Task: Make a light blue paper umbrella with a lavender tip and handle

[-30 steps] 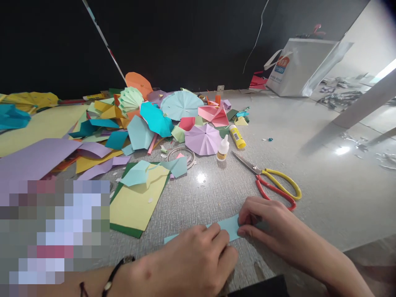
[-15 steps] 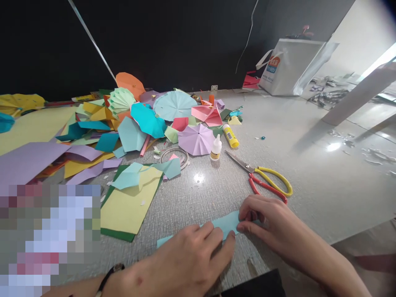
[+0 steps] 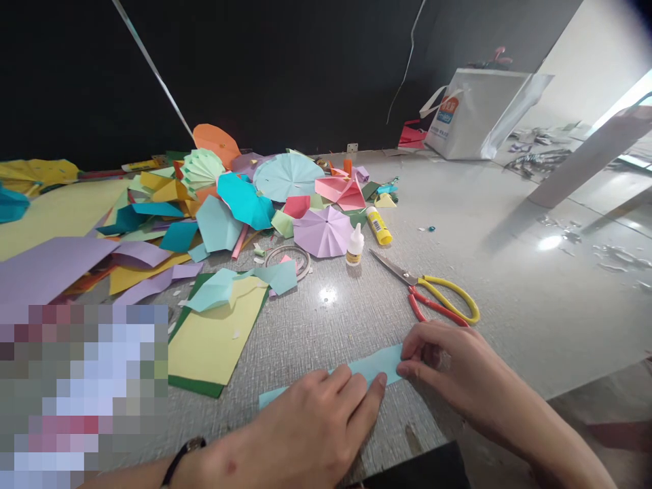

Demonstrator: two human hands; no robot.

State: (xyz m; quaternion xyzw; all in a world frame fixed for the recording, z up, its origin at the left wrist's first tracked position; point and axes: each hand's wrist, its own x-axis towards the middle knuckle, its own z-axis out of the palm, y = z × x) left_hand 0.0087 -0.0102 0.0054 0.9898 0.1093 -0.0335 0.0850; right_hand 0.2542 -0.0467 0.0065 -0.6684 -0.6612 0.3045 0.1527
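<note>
A light blue paper strip (image 3: 377, 367) lies on the grey table near its front edge. My left hand (image 3: 316, 421) rests over the strip's middle, fingers curled and fingertips pressing on it, hiding part of the paper. At the strip's right end, my right hand (image 3: 438, 356) pinches the paper between thumb and fingers. Just beyond my right hand lie scissors (image 3: 418, 280) with one red and one yellow handle. A small white glue bottle (image 3: 355, 246) stands upright, and a yellow glue stick (image 3: 379, 226) lies behind it.
Yellow-green and dark green sheets (image 3: 219, 346) lie left of my hands. Behind them spreads a pile of coloured paper with a lilac folded disc (image 3: 326, 232) and a tape ring (image 3: 305, 261). A white bag (image 3: 473, 112) stands at the back right, near a pale roll (image 3: 585, 156).
My right hand has shifted slightly right along the strip, and more blue paper shows between my hands. My left hand stays nearly in place.
</note>
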